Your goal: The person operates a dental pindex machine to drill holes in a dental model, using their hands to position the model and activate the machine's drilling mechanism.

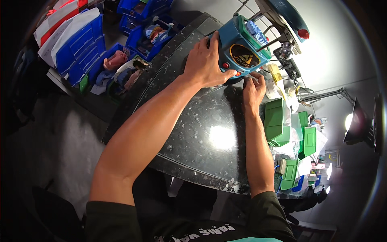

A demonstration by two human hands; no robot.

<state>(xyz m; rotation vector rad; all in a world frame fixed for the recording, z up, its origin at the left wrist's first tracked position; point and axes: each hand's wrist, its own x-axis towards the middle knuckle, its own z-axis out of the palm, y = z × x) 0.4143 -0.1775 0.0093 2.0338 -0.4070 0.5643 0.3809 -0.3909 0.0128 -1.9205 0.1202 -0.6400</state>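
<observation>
A teal bench machine (pixel 229 44) with a round dark badge and red buttons stands at the far side of the black table. A blue toothed piece (pixel 256 33) lies in the green-rimmed top of it. My left hand (pixel 205 64) rests spread against the machine's left front, its thumb reaching a lower red button (pixel 238 74). Another red button (pixel 225 65) shows between thumb and fingers. My right hand (pixel 254 90) is at the machine's lower right corner with fingers bent in; what they hold, if anything, is hidden.
Blue bins (pixel 78 50) with dental models (pixel 115 60) and papers stand at the left. Green bins (pixel 274 119) line the table's right side, beside a yellow-handled brush (pixel 275 71). A metal arm (pixel 276 20) overhangs the machine. A lit lamp (pixel 350 122) hangs far right.
</observation>
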